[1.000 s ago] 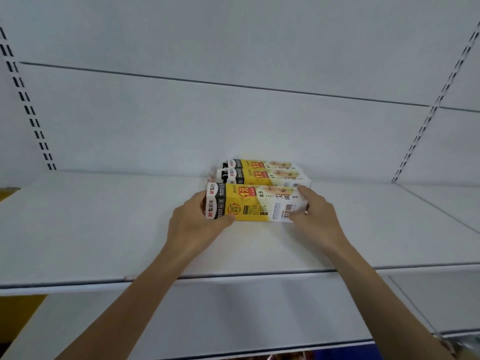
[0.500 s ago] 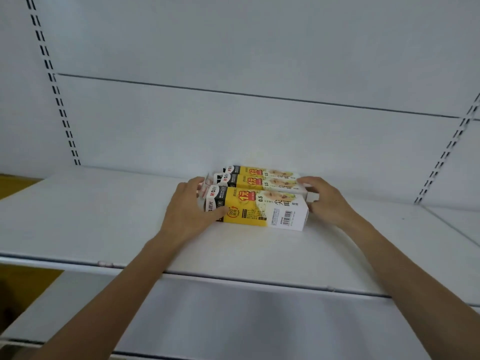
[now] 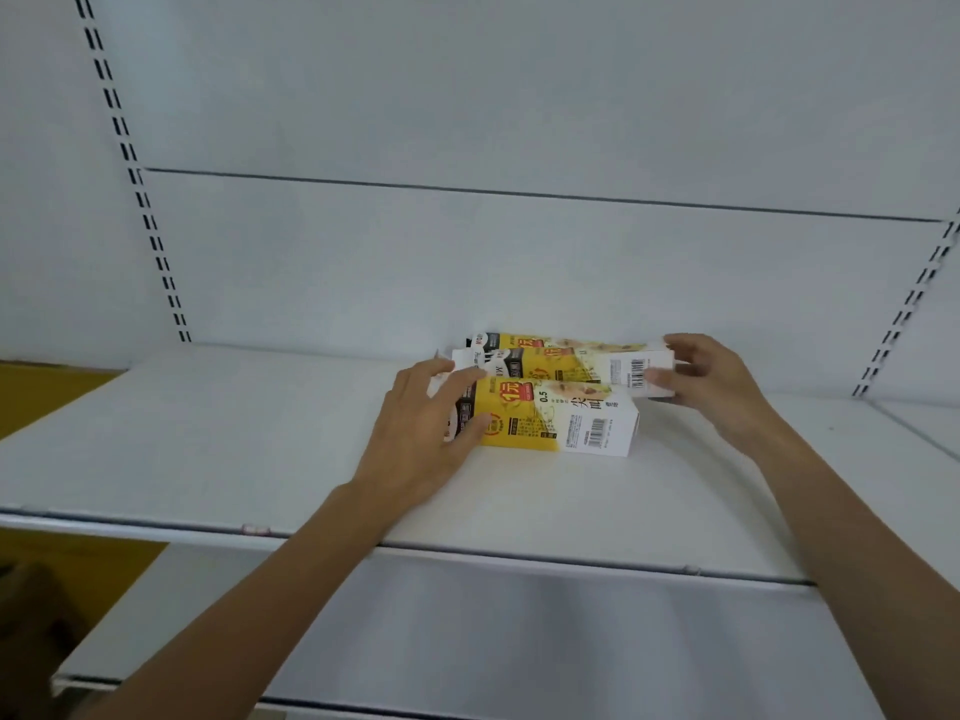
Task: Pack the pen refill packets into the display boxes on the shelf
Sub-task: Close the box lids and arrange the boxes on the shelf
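Observation:
Three yellow-and-white display boxes lie side by side on the white shelf (image 3: 208, 449). The front box (image 3: 566, 423) rests flat. The middle box (image 3: 582, 367) is tilted up, its barcode end raised. My right hand (image 3: 711, 387) grips that barcode end between thumb and fingers. My left hand (image 3: 426, 433) holds the middle box's left end with its fingers while the thumb lies on the front box. The back box (image 3: 545, 339) stays against the wall, mostly hidden. No loose refill packets are visible.
A lower white shelf (image 3: 467, 641) juts out beneath. Slotted upright rails (image 3: 135, 168) run up the back panel at left and right. A yellow surface (image 3: 36, 392) shows at the far left.
Both hands have left the front box and taken the middle box, lifting its right end. The view has shifted left and down.

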The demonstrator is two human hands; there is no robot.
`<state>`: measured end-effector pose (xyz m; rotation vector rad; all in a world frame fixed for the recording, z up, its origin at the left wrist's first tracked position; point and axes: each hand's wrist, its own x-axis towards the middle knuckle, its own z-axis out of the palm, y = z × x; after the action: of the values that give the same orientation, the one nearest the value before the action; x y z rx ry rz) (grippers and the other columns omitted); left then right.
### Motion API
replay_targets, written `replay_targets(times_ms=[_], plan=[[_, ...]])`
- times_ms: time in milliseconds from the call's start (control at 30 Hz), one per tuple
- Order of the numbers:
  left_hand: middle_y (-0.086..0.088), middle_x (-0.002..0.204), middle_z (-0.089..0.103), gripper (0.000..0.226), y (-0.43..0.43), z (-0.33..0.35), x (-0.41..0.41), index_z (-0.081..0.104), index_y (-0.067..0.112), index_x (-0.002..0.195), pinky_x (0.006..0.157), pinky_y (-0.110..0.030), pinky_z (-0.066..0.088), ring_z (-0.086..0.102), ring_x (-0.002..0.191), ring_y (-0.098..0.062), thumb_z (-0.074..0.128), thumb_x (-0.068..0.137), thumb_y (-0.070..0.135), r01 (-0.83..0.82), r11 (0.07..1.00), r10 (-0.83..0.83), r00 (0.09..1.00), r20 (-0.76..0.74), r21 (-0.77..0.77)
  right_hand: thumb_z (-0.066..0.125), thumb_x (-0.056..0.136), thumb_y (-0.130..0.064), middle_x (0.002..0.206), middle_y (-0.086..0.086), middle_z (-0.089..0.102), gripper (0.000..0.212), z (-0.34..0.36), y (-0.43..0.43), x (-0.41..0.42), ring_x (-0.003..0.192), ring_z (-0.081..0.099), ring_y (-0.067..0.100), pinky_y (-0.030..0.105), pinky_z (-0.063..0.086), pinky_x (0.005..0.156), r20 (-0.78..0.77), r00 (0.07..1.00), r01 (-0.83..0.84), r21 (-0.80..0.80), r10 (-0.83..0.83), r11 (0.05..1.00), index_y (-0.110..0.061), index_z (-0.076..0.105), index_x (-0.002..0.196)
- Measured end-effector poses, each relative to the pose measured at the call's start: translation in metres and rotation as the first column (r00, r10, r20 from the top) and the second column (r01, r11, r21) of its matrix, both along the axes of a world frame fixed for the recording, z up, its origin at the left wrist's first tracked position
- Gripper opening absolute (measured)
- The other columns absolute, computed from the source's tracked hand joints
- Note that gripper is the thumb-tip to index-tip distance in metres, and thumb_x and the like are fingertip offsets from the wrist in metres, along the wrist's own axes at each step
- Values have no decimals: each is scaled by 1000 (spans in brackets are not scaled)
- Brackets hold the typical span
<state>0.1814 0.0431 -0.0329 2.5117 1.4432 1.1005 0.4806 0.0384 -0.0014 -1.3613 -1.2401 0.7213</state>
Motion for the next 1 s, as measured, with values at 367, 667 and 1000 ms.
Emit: replay_targets(times_ms=[367, 667, 1000], plan=[[7, 115, 56, 61, -14, 65, 20, 23, 31, 137, 68, -14, 41, 56, 99, -9, 54, 86, 41, 336, 915, -55, 650, 757, -222, 70, 74, 4, 106, -4, 62, 42, 28, -57, -80, 107, 60, 11, 29, 55, 81, -122, 993, 57, 376, -11, 925, -19, 50, 102], [0, 109, 61, 75, -12, 73, -4, 6, 37, 142, 69, -20, 53, 64, 89, -8, 56, 87, 23, 407, 902, -80, 482, 873, -142, 85, 52, -35, 115, -28, 54, 75, -8, -81, -151, 111, 51, -5, 11, 44, 87, 315, 947, -128, 183, 65, 975, -42, 44, 115], [5, 106, 60, 80, -13, 69, -21, 13, 66, 118, 71, -22, 55, 65, 89, -11, 62, 83, 12, 504, 864, -380, 648, 660, 3, 67, 75, -42, 129, -17, 51, 62, 35, -55, -172, 121, 48, -1, 25, 46, 96, 278, 960, -139, 417, 20, 898, -31, 43, 131]])
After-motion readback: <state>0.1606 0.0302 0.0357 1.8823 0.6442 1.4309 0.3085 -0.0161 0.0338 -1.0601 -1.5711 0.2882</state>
